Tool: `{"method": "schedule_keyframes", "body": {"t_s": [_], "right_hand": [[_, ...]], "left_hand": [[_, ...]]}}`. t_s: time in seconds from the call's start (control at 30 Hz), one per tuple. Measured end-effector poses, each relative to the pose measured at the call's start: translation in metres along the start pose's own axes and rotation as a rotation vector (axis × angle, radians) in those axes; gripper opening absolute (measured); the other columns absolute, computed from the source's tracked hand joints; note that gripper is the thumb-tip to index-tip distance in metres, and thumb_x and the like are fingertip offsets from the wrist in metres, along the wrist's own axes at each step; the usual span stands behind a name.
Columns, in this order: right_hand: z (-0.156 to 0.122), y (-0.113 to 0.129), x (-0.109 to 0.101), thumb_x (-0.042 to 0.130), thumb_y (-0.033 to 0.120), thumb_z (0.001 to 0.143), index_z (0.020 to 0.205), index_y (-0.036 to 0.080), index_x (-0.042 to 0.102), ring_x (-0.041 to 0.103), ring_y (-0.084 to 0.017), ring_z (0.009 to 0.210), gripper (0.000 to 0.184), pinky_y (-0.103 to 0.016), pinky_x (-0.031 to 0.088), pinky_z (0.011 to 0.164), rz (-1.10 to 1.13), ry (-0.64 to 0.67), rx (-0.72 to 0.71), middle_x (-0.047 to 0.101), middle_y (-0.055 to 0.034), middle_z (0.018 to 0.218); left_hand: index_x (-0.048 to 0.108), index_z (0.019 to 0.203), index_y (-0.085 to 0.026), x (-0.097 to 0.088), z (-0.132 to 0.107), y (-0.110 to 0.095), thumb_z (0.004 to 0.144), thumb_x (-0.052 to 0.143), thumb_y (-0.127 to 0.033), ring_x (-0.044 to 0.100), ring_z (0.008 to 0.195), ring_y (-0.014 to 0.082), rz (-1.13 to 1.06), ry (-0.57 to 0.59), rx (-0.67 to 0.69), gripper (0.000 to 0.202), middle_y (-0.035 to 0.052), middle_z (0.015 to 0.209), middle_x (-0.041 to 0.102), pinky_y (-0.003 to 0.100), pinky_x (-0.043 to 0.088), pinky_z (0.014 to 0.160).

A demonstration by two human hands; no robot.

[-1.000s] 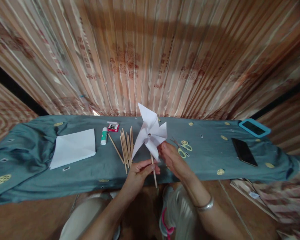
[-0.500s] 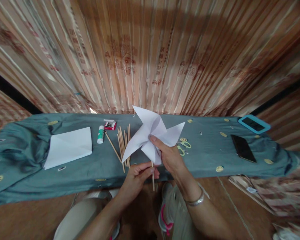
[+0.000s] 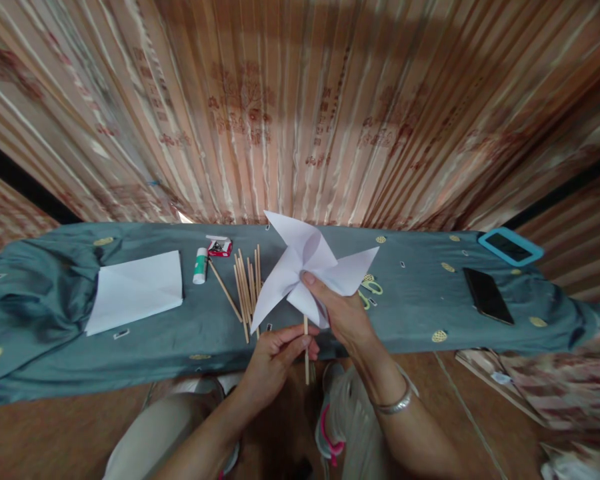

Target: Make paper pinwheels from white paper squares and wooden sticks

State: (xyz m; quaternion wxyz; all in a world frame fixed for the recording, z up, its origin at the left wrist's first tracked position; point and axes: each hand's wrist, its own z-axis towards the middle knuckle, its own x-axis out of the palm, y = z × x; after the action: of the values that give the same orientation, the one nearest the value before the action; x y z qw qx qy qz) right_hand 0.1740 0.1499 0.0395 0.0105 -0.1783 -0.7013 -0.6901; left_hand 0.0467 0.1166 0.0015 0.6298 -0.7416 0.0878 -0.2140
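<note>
Right hand (image 3: pixel 351 321) has moved from beside the paper pinwheel (image 3: pixel 293 267) onto its centre, thumb clamping it, seemingly steadying it, while the left hand (image 3: pixel 276 357) pinches the stick (image 3: pixel 307 372) below.

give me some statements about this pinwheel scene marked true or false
1. The left hand holds the pinwheel by its stick. True.
2. The right hand touches the pinwheel near its middle. True.
3. The phone lies nearer the person than the blue tablet. True.
4. The phone lies on white paper. False: it lies on the cloth.
5. The pinwheel lies flat on the cloth. False: it is held up.
</note>
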Motion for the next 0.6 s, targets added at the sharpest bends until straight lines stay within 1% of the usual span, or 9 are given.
{"method": "schedule_keyframes", "body": {"t_s": [0.17, 0.3, 0.37, 0.5, 0.6], "right_hand": [[-0.0033, -0.0001, -0.0015, 0.080, 0.039, 0.066, 0.082, 0.015, 0.074, 0.066, -0.021, 0.071, 0.029, -0.032, 0.056, 0.061, -0.022, 0.002, 0.002, 0.072, -0.0059, 0.075], [-0.0052, 0.0004, -0.0016, 0.079, 0.040, 0.066, 0.086, 0.015, 0.074, 0.063, -0.017, 0.063, 0.032, -0.029, 0.054, 0.054, 0.014, 0.043, 0.032, 0.073, -0.0058, 0.080], [-0.0056, -0.0002, -0.0018, 0.079, 0.041, 0.067, 0.089, 0.015, 0.074, 0.064, -0.018, 0.064, 0.035, -0.029, 0.055, 0.056, 0.028, 0.061, 0.040, 0.074, -0.0062, 0.083], [-0.0057, -0.0027, -0.0031, 0.079, 0.042, 0.067, 0.093, 0.015, 0.073, 0.067, -0.020, 0.071, 0.038, -0.032, 0.058, 0.064, 0.038, 0.066, 0.032, 0.074, -0.0067, 0.086], [-0.0059, -0.0041, -0.0044, 0.079, 0.042, 0.068, 0.091, 0.015, 0.073, 0.066, -0.020, 0.069, 0.035, -0.032, 0.057, 0.061, 0.033, 0.073, 0.050, 0.073, -0.0062, 0.082]], "left_hand": [[0.071, 0.071, -0.015, 0.0003, -0.0008, 0.0022, 0.082, 0.061, -0.047, 0.062, 0.066, 0.0172, 0.122, -0.024, 0.083, 0.035, 0.0047, 0.067, 0.068, 0.028, 0.051, 0.070], [0.069, 0.068, -0.016, -0.0007, 0.0000, 0.0048, 0.086, 0.057, -0.042, 0.062, 0.068, 0.0169, 0.219, -0.040, 0.159, 0.034, 0.0049, 0.069, 0.068, 0.026, 0.049, 0.070], [0.068, 0.069, -0.016, -0.0012, 0.0006, 0.0055, 0.088, 0.054, -0.039, 0.062, 0.069, 0.0167, 0.255, -0.046, 0.190, 0.033, 0.0047, 0.069, 0.067, 0.025, 0.049, 0.070], [0.067, 0.070, -0.016, -0.0018, 0.0016, 0.0060, 0.089, 0.051, -0.033, 0.061, 0.070, 0.0168, 0.316, -0.045, 0.231, 0.030, 0.0046, 0.070, 0.066, 0.025, 0.048, 0.070], [0.067, 0.072, -0.016, -0.0023, 0.0026, 0.0075, 0.090, 0.050, -0.032, 0.061, 0.070, 0.0172, 0.359, -0.050, 0.249, 0.029, 0.0046, 0.071, 0.067, 0.025, 0.047, 0.069]]}}
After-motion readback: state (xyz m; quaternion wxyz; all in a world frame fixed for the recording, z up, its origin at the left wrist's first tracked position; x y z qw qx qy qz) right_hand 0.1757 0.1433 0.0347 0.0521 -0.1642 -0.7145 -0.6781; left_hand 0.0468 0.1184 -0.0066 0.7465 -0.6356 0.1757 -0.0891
